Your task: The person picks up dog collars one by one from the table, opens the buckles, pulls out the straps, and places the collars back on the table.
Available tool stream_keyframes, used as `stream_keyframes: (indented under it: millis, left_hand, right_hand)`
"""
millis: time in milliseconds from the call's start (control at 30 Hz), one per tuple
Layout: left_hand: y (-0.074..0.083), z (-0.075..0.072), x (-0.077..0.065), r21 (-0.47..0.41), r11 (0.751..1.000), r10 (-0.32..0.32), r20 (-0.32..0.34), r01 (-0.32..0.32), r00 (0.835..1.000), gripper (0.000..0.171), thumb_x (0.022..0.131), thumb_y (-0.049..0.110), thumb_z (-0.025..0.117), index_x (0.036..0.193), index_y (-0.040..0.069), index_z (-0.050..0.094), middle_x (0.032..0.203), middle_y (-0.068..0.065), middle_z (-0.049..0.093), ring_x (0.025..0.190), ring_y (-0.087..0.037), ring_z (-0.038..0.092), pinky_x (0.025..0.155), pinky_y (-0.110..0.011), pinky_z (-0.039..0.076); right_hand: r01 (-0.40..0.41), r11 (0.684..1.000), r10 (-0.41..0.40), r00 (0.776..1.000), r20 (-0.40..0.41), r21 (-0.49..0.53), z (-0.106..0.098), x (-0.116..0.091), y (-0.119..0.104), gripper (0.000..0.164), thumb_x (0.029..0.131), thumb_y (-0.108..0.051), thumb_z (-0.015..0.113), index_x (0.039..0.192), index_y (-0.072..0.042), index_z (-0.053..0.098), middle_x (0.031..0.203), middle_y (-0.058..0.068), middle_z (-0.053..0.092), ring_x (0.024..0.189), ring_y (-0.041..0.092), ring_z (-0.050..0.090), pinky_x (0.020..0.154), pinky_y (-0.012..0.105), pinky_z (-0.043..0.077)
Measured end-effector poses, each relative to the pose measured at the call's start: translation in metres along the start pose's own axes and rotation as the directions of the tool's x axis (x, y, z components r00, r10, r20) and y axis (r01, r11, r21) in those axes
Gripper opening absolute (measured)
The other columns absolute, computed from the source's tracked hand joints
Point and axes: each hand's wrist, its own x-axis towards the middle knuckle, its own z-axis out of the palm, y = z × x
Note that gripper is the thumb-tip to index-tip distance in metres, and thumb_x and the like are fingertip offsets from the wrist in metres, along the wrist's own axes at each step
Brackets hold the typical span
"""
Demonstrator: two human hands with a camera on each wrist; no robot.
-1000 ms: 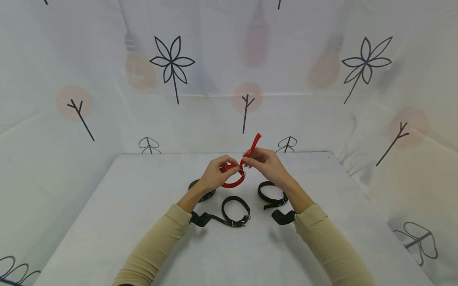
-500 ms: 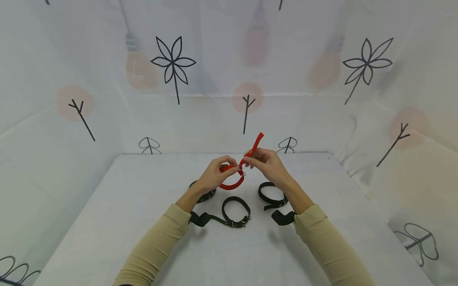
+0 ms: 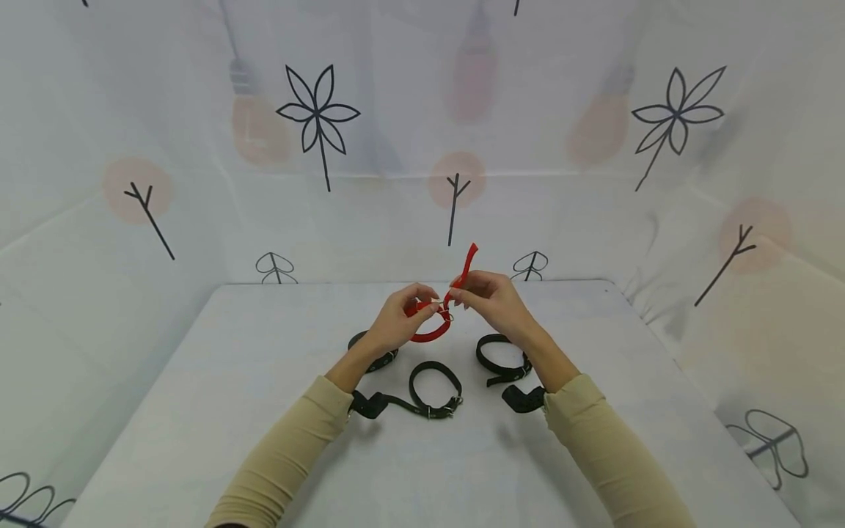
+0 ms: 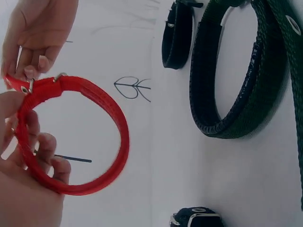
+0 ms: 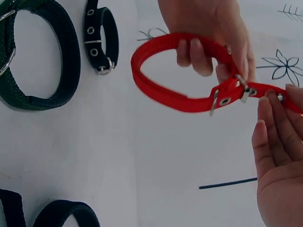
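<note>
Both sleeved arms point(image 3: 284, 447) angle inward over a table point(image 3: 211, 367): the left hand point(image 3: 394, 319) pinches a red collar point(image 4: 124, 137) near its buckle point(image 5: 243, 87), the right hand point(image 3: 496, 299) its strap point(image 3: 470, 257) (tail pointing up).

The red collar point(image 5: 165, 98) is plain, the sleeves point(image 3: 284, 447) khaki, the backdrop point(image 3: 396, 235) whitish (with black line-drawn flowers point(image 3: 317, 113))

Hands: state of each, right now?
Left hand: holding the red collar.
Right hand: pinching that collar's strap tail.

Booth-like space, printed sheet walls point(image 3: 370, 227)
</note>
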Motion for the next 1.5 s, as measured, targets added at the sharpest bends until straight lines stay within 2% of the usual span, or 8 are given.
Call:
stream_keyframes:
  millis: [167,300,500,633,833,967,1267,1500]
  left_hand:
    - [0.005,0.002,0.0,0.12,0.992,0.038,0.035,-0.042,0.999,0.031,0.104,0.02,0.061,0.133,0.009,0.062,0.119,-0.009,0.065,0.098,-0.021,0.061,0.081,-0.034,0.053]
    - [0.004,0.004,0.002,0.148,0.984,0.09,0.07,-0.099,0.994,0.031,0.101,0.021,0.068,0.129,0.009,0.067,0.119,-0.004,0.067,0.105,-0.018,0.062,0.085,-0.035,0.054]
    - [0.001,0.009,0.004,0.133,0.983,0.117,0.071,-0.126,0.991,0.025,0.1,0.021,0.069,0.123,0.01,0.072,0.111,-0.001,0.072,0.095,-0.015,0.065,0.081,-0.028,0.056]
    - [0.0,0.007,0.002,0.118,0.985,0.127,0.027,-0.13,0.992,0.022,0.101,0.02,0.067,0.119,0.01,0.075,0.107,-0.001,0.073,0.089,-0.015,0.063,0.078,-0.027,0.055]
    - [-0.002,-0.005,0.001,-0.001,0.995,0.1,-0.111,-0.101,0.989,0.02,0.102,0.021,0.067,0.116,0.01,0.076,0.106,-0.003,0.074,0.088,-0.018,0.06,0.077,-0.03,0.051]
    - [-0.003,-0.009,0.001,-0.079,0.993,0.074,-0.151,-0.086,0.986,0.022,0.102,0.018,0.066,0.119,0.008,0.074,0.106,-0.006,0.073,0.088,-0.019,0.056,0.078,-0.031,0.048]
    - [0.001,-0.005,0.001,-0.199,0.978,0.028,-0.197,-0.068,0.98,0.026,0.102,0.014,0.065,0.125,0.003,0.072,0.115,-0.012,0.071,0.099,-0.02,0.058,0.083,-0.033,0.047]
    - [0.0,-0.007,-0.001,-0.304,0.952,-0.065,-0.156,0.014,0.986,0.029,0.1,0.019,0.07,0.125,0.005,0.072,0.106,-0.004,0.072,0.092,-0.022,0.057,0.075,-0.031,0.049]
  right_hand:
    - [0.004,1.0,-0.004,1.0,0.005,-0.023,0.002,0.003,0.0,0.021,0.1,-0.018,0.069,0.113,-0.002,0.071,0.102,0.017,0.071,0.089,0.023,0.067,0.082,0.038,0.055]
    - [0.018,0.999,-0.018,1.0,-0.005,-0.033,0.004,0.004,-0.001,0.018,0.1,-0.018,0.07,0.112,-0.004,0.072,0.101,0.01,0.072,0.089,0.024,0.067,0.08,0.035,0.055]
    - [0.029,0.999,-0.029,1.0,0.005,-0.021,0.008,0.007,-0.003,0.017,0.099,-0.018,0.069,0.112,-0.006,0.072,0.103,0.01,0.072,0.09,0.03,0.066,0.082,0.038,0.056]
    - [0.021,0.998,-0.02,1.0,0.014,-0.051,0.01,0.007,-0.006,0.021,0.101,-0.018,0.068,0.116,-0.005,0.071,0.108,0.011,0.072,0.092,0.028,0.067,0.084,0.04,0.055]
    - [-0.038,0.985,0.042,0.999,0.018,-0.167,0.006,0.002,0.0,0.028,0.102,-0.022,0.066,0.124,-0.005,0.07,0.117,0.012,0.071,0.097,0.027,0.066,0.083,0.042,0.052]
    - [-0.04,0.976,0.054,0.997,0.058,-0.213,0.007,0.0,0.006,0.028,0.101,-0.023,0.067,0.122,-0.004,0.071,0.113,0.011,0.072,0.092,0.027,0.064,0.078,0.041,0.051]
    - [0.018,0.977,-0.003,0.997,0.075,-0.21,0.013,0.003,0.006,0.022,0.1,-0.028,0.069,0.115,-0.013,0.075,0.1,0.004,0.071,0.083,0.023,0.059,0.07,0.035,0.047]
    - [0.035,0.973,-0.019,0.997,0.073,-0.228,0.01,0.002,0.004,0.018,0.1,-0.024,0.07,0.113,-0.013,0.075,0.1,0.004,0.071,0.083,0.023,0.057,0.071,0.035,0.046]
